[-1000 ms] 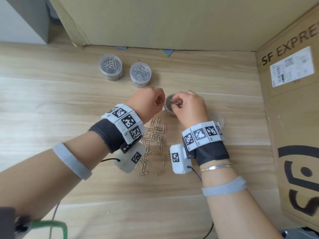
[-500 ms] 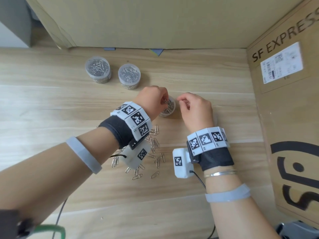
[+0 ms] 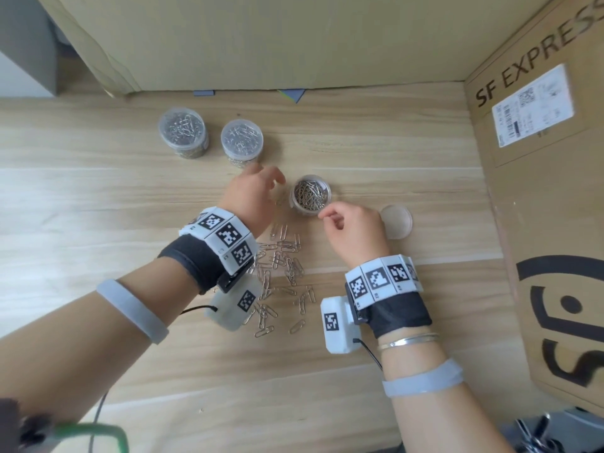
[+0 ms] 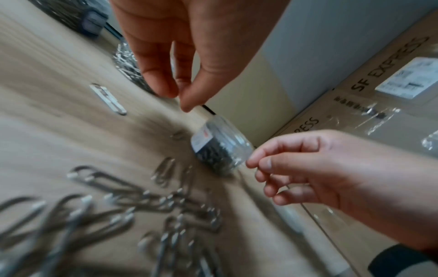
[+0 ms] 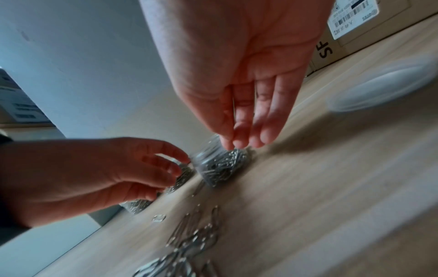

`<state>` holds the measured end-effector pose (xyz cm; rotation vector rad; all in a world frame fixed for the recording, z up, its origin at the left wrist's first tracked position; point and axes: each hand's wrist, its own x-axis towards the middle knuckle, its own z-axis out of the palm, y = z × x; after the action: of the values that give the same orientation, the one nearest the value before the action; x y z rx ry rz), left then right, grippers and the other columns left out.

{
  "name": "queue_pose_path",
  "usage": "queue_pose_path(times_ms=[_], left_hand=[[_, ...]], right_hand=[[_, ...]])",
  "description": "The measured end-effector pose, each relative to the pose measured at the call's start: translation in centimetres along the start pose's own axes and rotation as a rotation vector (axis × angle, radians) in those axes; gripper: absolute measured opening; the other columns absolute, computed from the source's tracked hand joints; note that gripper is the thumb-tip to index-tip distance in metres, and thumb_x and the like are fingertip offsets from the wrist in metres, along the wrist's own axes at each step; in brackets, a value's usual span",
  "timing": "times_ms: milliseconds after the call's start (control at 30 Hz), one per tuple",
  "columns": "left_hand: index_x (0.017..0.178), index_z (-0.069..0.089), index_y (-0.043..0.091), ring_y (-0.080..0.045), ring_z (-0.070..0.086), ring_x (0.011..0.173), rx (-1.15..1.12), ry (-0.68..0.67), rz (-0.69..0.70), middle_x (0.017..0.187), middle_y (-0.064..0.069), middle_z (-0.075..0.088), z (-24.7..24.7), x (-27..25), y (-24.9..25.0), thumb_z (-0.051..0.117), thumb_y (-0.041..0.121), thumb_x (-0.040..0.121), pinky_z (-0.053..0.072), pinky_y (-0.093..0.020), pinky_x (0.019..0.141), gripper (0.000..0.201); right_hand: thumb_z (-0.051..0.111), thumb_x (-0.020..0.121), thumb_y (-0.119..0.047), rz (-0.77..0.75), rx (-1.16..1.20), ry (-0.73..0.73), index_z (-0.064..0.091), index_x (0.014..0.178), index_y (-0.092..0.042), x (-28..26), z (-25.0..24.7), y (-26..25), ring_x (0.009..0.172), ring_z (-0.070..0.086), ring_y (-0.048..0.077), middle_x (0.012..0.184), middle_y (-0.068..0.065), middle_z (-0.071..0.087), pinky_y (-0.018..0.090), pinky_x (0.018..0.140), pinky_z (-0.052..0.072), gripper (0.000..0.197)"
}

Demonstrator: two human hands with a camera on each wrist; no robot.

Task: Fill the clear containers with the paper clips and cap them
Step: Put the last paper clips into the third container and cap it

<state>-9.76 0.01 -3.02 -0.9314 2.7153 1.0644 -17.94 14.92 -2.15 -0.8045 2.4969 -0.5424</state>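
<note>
An uncapped clear container (image 3: 310, 195) (image 4: 220, 148) (image 5: 222, 166) stands on the wooden table, filled with paper clips. Its clear lid (image 3: 396, 221) (image 5: 379, 88) lies flat to its right. Several loose paper clips (image 3: 281, 266) (image 4: 118, 206) (image 5: 194, 234) lie scattered in front of it, between my wrists. My left hand (image 3: 277, 191) (image 4: 180, 97) (image 5: 180, 165) hovers just left of the container, fingers relaxed and holding nothing. My right hand (image 3: 322, 214) (image 4: 253, 165) (image 5: 237, 144) is at the container's near right rim, fingertips drawn together, with nothing visible between them.
Two capped containers full of clips (image 3: 183, 132) (image 3: 242, 142) stand at the back left. A cardboard wall (image 3: 261, 37) closes the back. A printed cardboard box (image 3: 539, 191) closes the right side, close to the lid.
Both hands have drawn back from the container's mouth: the left to its left side, the right to its near right rim. The container's top is now uncovered.
</note>
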Motion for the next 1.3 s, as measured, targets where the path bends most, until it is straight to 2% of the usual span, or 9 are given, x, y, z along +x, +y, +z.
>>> queue_pose_path(times_ms=[133, 333, 500, 600, 767, 933, 1000, 1100, 1300], left_hand=[[0.124, 0.053, 0.019, -0.030, 0.051, 0.107, 0.084, -0.112, -0.014, 0.122, -0.009, 0.051, 0.9, -0.8, -1.2, 0.050, 0.004, 0.082, 0.042, -0.035, 0.090, 0.044], [0.123, 0.055, 0.025, -0.032, 0.044, 0.110, 0.146, -0.179, 0.064, 0.124, -0.007, 0.049, 1.0, -2.1, -1.7, 0.046, 0.009, 0.087, 0.040, -0.040, 0.094, 0.040], [0.116, 0.060, 0.027, -0.027, 0.054, 0.104, 0.099, -0.269, 0.075, 0.116, -0.004, 0.053, 1.0, -4.2, -2.8, 0.052, 0.004, 0.083, 0.044, -0.035, 0.090, 0.040], [0.117, 0.059, 0.029, -0.025, 0.056, 0.101, 0.111, -0.323, 0.110, 0.114, -0.002, 0.054, 0.9, -5.5, -3.0, 0.050, 0.000, 0.081, 0.044, -0.031, 0.088, 0.047], [0.117, 0.058, 0.027, -0.025, 0.056, 0.101, 0.111, -0.334, 0.110, 0.111, -0.003, 0.056, 1.0, -6.3, -3.3, 0.049, -0.003, 0.079, 0.043, -0.030, 0.087, 0.049], [0.132, 0.038, 0.023, -0.031, 0.034, 0.123, 0.211, -0.083, 0.055, 0.137, -0.006, 0.037, 0.8, -6.7, -4.6, 0.052, 0.005, 0.081, 0.036, -0.039, 0.104, 0.056], [0.142, 0.017, 0.023, -0.030, 0.014, 0.139, 0.276, -0.129, 0.038, 0.152, -0.002, 0.018, 0.7, -5.8, -5.4, 0.048, 0.006, 0.084, 0.023, -0.044, 0.114, 0.068], [0.145, 0.000, 0.021, -0.025, -0.003, 0.144, 0.354, -0.251, 0.029, 0.156, 0.002, 0.001, 0.7, -4.4, -6.4, 0.041, 0.008, 0.085, 0.012, -0.045, 0.118, 0.073], [0.141, 0.025, 0.016, -0.027, 0.025, 0.132, 0.349, -0.202, 0.040, 0.147, 0.000, 0.026, 0.4, -6.6, -4.9, 0.043, 0.010, 0.088, 0.033, -0.038, 0.107, 0.056]], right_hand=[[0.052, 0.088, -0.011, -0.041, -0.007, -0.092, 0.069, 0.104, -0.019, -0.9, 1.3, -0.7, 0.086, 0.065, 0.015, 0.101, 0.000, 0.071, 0.029, 0.081, 0.053, 0.025], [0.047, 0.089, -0.004, -0.103, -0.024, -0.141, 0.061, 0.120, -0.015, -1.6, 3.1, -0.9, 0.099, 0.059, 0.019, 0.117, 0.005, 0.060, 0.010, 0.074, 0.032, 0.036], [0.048, 0.087, -0.004, -0.103, -0.064, -0.200, 0.057, 0.125, -0.019, -2.8, 4.0, -1.4, 0.114, 0.049, 0.020, 0.123, 0.004, 0.053, 0.029, 0.094, 0.042, 0.041], [0.050, 0.085, -0.005, -0.117, -0.060, -0.205, 0.059, 0.119, -0.020, -3.3, 4.6, -1.7, 0.101, 0.057, 0.022, 0.115, 0.003, 0.057, 0.040, 0.088, 0.049, 0.039], [0.052, 0.085, -0.009, -0.130, -0.102, -0.272, 0.061, 0.114, -0.022, -3.8, 4.5, -2.1, 0.093, 0.060, 0.020, 0.108, 0.000, 0.060, 0.039, 0.084, 0.051, 0.033], [0.063, 0.083, -0.027, -0.104, -0.178, -0.245, 0.051, 0.125, -0.028, -4.6, 3.6, -1.7, 0.116, 0.047, 0.022, 0.124, 0.000, 0.051, 0.034, 0.095, 0.043, 0.044], [0.068, 0.078, -0.038, -0.065, -0.246, -0.256, 0.045, 0.130, -0.030, -5.2, 3.4, -1.5, 0.118, 0.042, 0.023, 0.127, 0.000, 0.046, 0.034, 0.096, 0.039, 0.058], [0.076, 0.066, -0.047, 0.003, -0.242, -0.249, 0.039, 0.131, -0.035, -6.0, 3.4, -0.9, 0.117, 0.041, 0.024, 0.127, 0.001, 0.042, 0.035, 0.095, 0.039, 0.075], [0.086, 0.055, -0.036, 0.043, -0.137, -0.296, 0.044, 0.123, -0.030, -6.7, 4.1, -1.5, 0.110, 0.047, 0.020, 0.123, 0.001, 0.038, 0.030, 0.094, 0.040, 0.080]])
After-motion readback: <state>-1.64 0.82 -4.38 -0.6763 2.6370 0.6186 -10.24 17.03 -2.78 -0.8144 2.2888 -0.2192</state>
